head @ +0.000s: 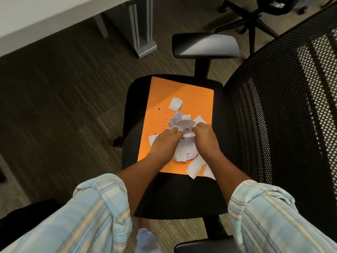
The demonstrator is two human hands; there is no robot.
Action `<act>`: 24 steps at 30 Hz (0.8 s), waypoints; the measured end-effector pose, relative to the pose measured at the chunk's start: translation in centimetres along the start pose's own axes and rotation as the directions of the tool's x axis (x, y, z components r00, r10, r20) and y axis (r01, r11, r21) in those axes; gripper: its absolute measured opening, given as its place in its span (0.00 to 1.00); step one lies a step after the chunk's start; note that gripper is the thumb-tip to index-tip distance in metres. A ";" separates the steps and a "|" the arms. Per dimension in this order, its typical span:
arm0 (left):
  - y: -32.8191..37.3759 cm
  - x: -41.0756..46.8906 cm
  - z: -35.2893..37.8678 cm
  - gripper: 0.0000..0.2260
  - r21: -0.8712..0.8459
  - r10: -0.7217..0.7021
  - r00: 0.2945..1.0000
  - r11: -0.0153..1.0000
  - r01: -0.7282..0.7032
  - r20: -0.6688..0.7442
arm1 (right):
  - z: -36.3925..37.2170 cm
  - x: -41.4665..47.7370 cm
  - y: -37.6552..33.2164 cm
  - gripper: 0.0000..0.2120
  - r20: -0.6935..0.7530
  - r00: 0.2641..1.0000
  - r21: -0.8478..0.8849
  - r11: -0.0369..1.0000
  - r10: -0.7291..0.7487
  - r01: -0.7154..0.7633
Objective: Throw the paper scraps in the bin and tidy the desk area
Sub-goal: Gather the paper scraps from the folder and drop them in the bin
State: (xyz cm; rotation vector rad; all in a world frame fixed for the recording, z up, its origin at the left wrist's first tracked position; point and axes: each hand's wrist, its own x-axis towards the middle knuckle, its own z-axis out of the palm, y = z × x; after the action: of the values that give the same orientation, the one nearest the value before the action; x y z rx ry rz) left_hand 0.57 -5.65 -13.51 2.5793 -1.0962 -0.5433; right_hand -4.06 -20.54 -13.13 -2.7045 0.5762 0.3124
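Observation:
An orange folder (175, 94) lies flat on the black seat of an office chair (178, 194). White torn paper scraps (182, 121) are heaped in the folder's middle. One loose scrap (175, 104) lies above the heap, and two more scraps (196, 167) lie at the folder's near right corner. My left hand (166, 141) and my right hand (205, 136) press in from both sides of the heap, fingers curled around crumpled scraps. No bin is in view.
The chair's mesh backrest (291, 106) rises at the right, with one armrest (205, 45) at the far side and another (200, 247) at the near side. A white desk edge (45, 21) and grey desk leg (142, 33) stand at upper left. Another chair's base (253, 21) is at the top.

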 end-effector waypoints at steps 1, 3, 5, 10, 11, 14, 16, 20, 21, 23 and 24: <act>0.0 -0.1 -0.2 0.16 -0.030 0.003 1.000 1.000 -0.003 -0.006 | -0.1 0.0 0.1 0.11 0.007 1.000 0.005 1.000 -0.004 0.004; 0.1 -0.2 -0.8 0.14 -0.099 0.007 1.000 0.995 -0.009 -0.020 | -0.5 -0.2 0.1 0.09 -0.008 1.000 0.013 1.000 0.002 -0.002; 0.3 -0.4 -1.4 0.11 -0.156 0.009 0.998 0.988 -0.017 -0.055 | -1.0 -0.6 0.0 0.08 -0.034 0.999 -0.001 1.000 0.023 -0.023; 1.1 -1.1 -3.0 0.12 -0.324 -0.057 0.987 0.946 0.005 -0.152 | -2.9 -1.2 -0.4 0.06 -0.038 0.992 -0.025 0.993 0.118 -0.119; 1.3 -1.3 -3.4 0.13 -0.339 -0.078 0.984 0.940 0.018 -0.163 | -3.5 -1.4 -0.5 0.07 -0.045 0.988 0.015 0.989 0.148 -0.148; 1.7 -2.2 -4.7 0.13 -0.394 -0.133 0.974 0.918 0.051 -0.185 | -5.7 -2.3 -1.1 0.09 -0.100 0.971 0.210 0.959 0.216 -0.191; 1.9 -3.0 -5.6 0.12 -0.419 -0.156 0.972 0.906 0.070 -0.175 | -7.1 -3.0 -1.8 0.09 -0.127 0.956 0.316 0.924 0.265 -0.214; 1.9 -4.9 -7.5 0.12 -0.449 -0.193 0.961 0.889 0.087 -0.196 | -8.6 -3.5 -3.3 0.09 -0.069 0.950 0.266 0.923 0.305 -0.277; 2.0 -5.5 -8.1 0.11 -0.455 -0.204 0.957 0.886 0.091 -0.205 | -8.8 -3.7 -3.8 0.09 -0.072 0.946 0.271 0.919 0.315 -0.285; 1.9 -6.6 -9.0 0.08 -0.468 -0.209 0.953 0.880 0.085 -0.218 | -9.0 -4.2 -4.8 0.09 -0.093 0.944 0.294 0.914 0.318 -0.279; 1.8 -7.1 -9.4 0.07 -0.469 -0.209 0.953 0.879 0.086 -0.218 | -9.1 -4.5 -5.4 0.09 -0.111 0.947 0.296 0.919 0.302 -0.259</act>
State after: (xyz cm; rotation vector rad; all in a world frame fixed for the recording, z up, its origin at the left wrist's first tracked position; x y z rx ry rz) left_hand -0.86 -0.57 -2.81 2.2433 -0.5951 -0.4148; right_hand -4.51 -17.89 -2.01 -2.3857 0.9821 0.0828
